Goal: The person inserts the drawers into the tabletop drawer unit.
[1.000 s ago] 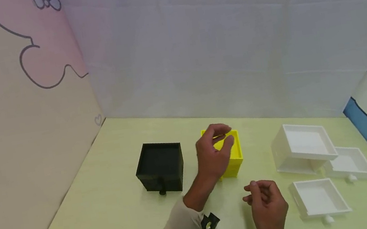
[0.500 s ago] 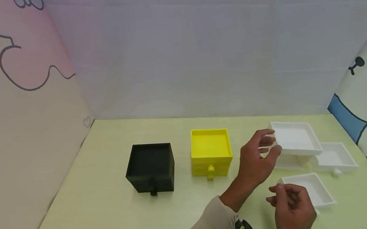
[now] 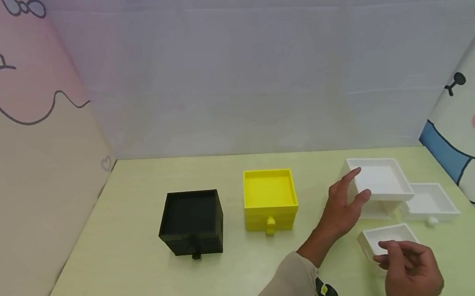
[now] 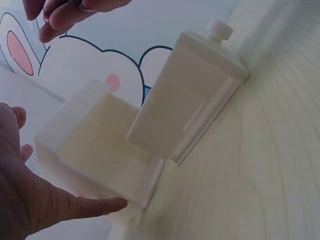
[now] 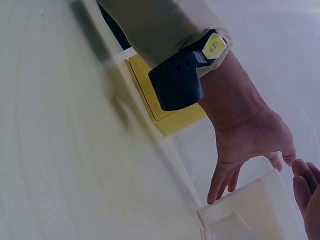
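At lower right, our right hand (image 3: 415, 277) hangs with loosely bent fingers, released, partly hiding a shallow white drawer (image 3: 389, 235). Beyond, our left hand (image 3: 339, 212) spreads its fingers at the open-fronted white box (image 3: 385, 179); contact, we cannot tell. Right of it sits a second white drawer (image 3: 429, 198). Mid-frame stand yellow box (image 3: 268, 189) and black box (image 3: 189, 214); behind, the table (image 3: 149, 294) meets a pale wall (image 3: 207, 70).

Drawer (image 3: 429, 198) R of RH box (image 3: 382, 180), 2nd drawer (image 3: 388, 234) in frt.
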A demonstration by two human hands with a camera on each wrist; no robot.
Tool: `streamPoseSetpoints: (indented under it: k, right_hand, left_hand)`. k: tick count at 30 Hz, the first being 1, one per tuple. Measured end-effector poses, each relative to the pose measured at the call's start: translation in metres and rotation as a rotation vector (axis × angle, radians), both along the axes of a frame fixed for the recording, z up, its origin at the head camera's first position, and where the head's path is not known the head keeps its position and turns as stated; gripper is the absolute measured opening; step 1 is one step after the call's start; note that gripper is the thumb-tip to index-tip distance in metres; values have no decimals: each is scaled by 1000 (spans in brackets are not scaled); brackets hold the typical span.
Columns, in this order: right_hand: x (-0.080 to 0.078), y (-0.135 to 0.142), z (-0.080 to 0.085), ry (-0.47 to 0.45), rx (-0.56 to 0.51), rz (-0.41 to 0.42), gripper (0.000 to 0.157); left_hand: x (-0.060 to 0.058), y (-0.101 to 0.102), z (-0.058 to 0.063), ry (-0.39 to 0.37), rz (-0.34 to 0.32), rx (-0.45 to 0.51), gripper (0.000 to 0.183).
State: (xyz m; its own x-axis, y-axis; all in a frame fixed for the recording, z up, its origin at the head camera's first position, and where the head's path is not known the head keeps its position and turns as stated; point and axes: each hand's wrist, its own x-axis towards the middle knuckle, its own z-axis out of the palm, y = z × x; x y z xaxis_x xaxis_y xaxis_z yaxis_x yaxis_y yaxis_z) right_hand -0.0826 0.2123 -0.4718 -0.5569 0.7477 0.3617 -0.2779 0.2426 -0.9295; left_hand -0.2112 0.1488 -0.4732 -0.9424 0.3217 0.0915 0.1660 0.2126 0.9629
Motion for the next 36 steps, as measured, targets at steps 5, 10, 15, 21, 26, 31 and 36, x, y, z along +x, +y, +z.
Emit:
streamPoseSetpoints:
  k: [5,10,15,21,26,31,36]
  right_hand:
    - [6,6,4,-57,20,-78,7]
    - [8,8,2,-59,78,-97,7]
    - [11,10,-2,-96,112,-129,8]
    - [16,17,-5,-217,89,-224,13]
    - [16,26,-6,-374,64,-263,13]
    - [18,36,-11,-476,-12,-253,14]
    - [22,49,-25,-636,-89,-223,9]
  left_hand:
    - [0,2,-7,-26,-23,-30,53]
    - [-1,2,-13,-7,-51,-52,50]
    - [-3,0,-16,32,-69,-83,45]
    - [1,-1,-18,33,-97,-113,43]
    - [2,0,-19,43,-108,-113,44]
    - [1,-1,-19,46,-108,-118,47]
    - [1,-5,-20,34,-86,-109,47]
